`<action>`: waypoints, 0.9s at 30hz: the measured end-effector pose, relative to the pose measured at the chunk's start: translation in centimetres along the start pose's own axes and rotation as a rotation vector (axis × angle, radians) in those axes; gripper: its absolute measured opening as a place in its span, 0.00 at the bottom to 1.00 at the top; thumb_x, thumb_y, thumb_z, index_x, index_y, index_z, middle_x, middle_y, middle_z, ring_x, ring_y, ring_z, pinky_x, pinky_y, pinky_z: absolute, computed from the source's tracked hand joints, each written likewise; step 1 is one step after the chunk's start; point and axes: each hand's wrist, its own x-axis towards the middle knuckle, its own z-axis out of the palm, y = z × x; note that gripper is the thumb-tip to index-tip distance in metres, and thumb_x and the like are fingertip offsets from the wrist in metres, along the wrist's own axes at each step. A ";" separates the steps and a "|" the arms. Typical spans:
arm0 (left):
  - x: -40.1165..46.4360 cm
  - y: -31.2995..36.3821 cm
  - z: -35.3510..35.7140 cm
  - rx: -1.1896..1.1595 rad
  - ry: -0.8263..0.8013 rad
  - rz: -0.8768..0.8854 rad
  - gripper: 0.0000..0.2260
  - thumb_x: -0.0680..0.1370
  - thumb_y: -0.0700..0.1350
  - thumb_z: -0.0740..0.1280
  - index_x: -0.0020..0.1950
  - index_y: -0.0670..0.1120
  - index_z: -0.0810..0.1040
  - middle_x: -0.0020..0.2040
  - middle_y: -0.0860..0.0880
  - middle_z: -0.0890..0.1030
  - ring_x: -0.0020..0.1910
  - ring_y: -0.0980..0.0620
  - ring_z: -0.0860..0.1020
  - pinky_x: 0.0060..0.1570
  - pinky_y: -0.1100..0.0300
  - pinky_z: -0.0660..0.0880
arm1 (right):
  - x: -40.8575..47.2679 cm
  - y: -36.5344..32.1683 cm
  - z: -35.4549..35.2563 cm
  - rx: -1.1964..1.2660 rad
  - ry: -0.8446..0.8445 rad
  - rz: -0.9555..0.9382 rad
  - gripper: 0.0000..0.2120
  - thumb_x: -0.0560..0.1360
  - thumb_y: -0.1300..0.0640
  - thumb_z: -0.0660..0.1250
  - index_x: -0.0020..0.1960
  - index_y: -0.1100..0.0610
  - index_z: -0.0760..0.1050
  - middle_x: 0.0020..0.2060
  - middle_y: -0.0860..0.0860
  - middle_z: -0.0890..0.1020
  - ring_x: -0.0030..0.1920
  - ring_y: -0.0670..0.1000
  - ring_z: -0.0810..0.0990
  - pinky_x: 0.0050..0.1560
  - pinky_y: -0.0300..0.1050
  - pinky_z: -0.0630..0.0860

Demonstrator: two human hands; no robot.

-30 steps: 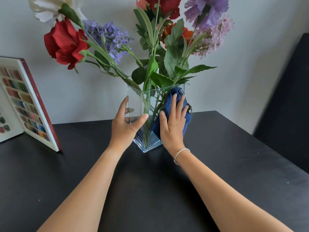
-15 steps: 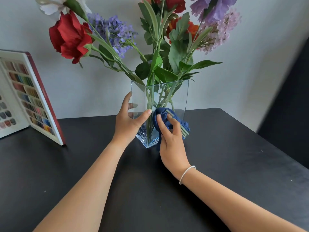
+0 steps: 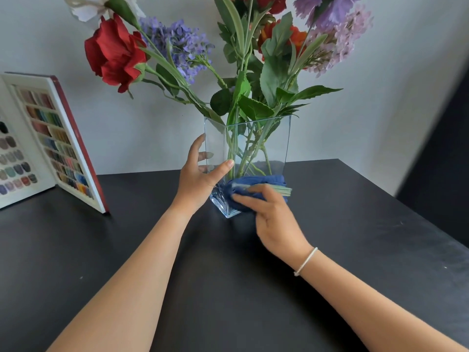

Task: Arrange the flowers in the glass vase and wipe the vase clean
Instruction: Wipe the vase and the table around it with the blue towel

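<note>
The right hand (image 3: 275, 219) has its fingers (image 3: 247, 199) clenched on a bunched dark blue cloth (image 3: 253, 185), pressed against the near right face of the square clear glass vase (image 3: 264, 146) at its base. The left hand (image 3: 196, 179) grasps the vase's left corner, thumb on the near face. The vase stands on the black table (image 3: 228, 275), holding red, purple, white and lilac artificial flowers (image 3: 114, 53); an open colour swatch book (image 3: 48, 138) stands far left.

I see a clear glass vase (image 3: 264, 146), dark blue cloth (image 3: 250, 185), red rose (image 3: 114, 53), purple blooms (image 3: 177, 44), black bench (image 3: 228, 275).
</note>
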 end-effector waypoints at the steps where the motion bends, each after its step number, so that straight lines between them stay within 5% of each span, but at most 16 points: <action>1: 0.0 0.0 0.0 -0.011 -0.003 -0.002 0.32 0.65 0.60 0.70 0.65 0.66 0.60 0.61 0.50 0.72 0.51 0.53 0.78 0.37 0.75 0.72 | 0.4 0.5 -0.6 0.054 0.103 0.056 0.24 0.70 0.75 0.55 0.58 0.57 0.78 0.53 0.54 0.74 0.55 0.53 0.72 0.59 0.29 0.63; 4: 0.1 0.0 0.0 0.000 0.006 0.001 0.32 0.64 0.61 0.69 0.65 0.66 0.60 0.59 0.51 0.72 0.49 0.53 0.78 0.35 0.76 0.71 | 1.7 2.5 -3.2 0.201 0.360 0.315 0.22 0.73 0.72 0.54 0.58 0.56 0.77 0.52 0.54 0.74 0.54 0.51 0.73 0.54 0.24 0.62; 6: 0.2 -0.1 0.1 0.005 0.008 0.007 0.32 0.65 0.60 0.69 0.66 0.64 0.60 0.58 0.52 0.72 0.48 0.53 0.78 0.34 0.77 0.71 | 1.9 3.2 -3.7 0.166 0.365 0.338 0.24 0.73 0.73 0.52 0.61 0.55 0.75 0.56 0.55 0.72 0.56 0.49 0.70 0.55 0.23 0.60; 13: 0.1 0.0 0.0 0.054 0.009 0.016 0.33 0.66 0.61 0.69 0.67 0.63 0.59 0.52 0.59 0.76 0.41 0.68 0.78 0.35 0.79 0.69 | 0.9 3.3 -1.4 -0.232 0.011 0.158 0.22 0.74 0.70 0.55 0.63 0.53 0.74 0.60 0.54 0.74 0.57 0.59 0.70 0.50 0.43 0.67; 20: -0.1 0.2 0.1 0.058 0.029 0.017 0.31 0.65 0.61 0.69 0.64 0.65 0.60 0.50 0.59 0.76 0.43 0.59 0.78 0.35 0.78 0.70 | 0.1 2.1 -0.5 -0.517 -0.309 -0.099 0.23 0.73 0.64 0.55 0.62 0.45 0.73 0.60 0.48 0.74 0.54 0.56 0.69 0.45 0.44 0.60; 27: 0.0 0.2 0.1 0.068 0.038 0.050 0.33 0.64 0.61 0.69 0.67 0.61 0.61 0.51 0.57 0.77 0.40 0.56 0.79 0.36 0.76 0.72 | 0.4 2.9 -1.0 -0.579 -0.374 -0.111 0.24 0.74 0.63 0.55 0.64 0.41 0.70 0.62 0.46 0.71 0.55 0.54 0.68 0.48 0.46 0.63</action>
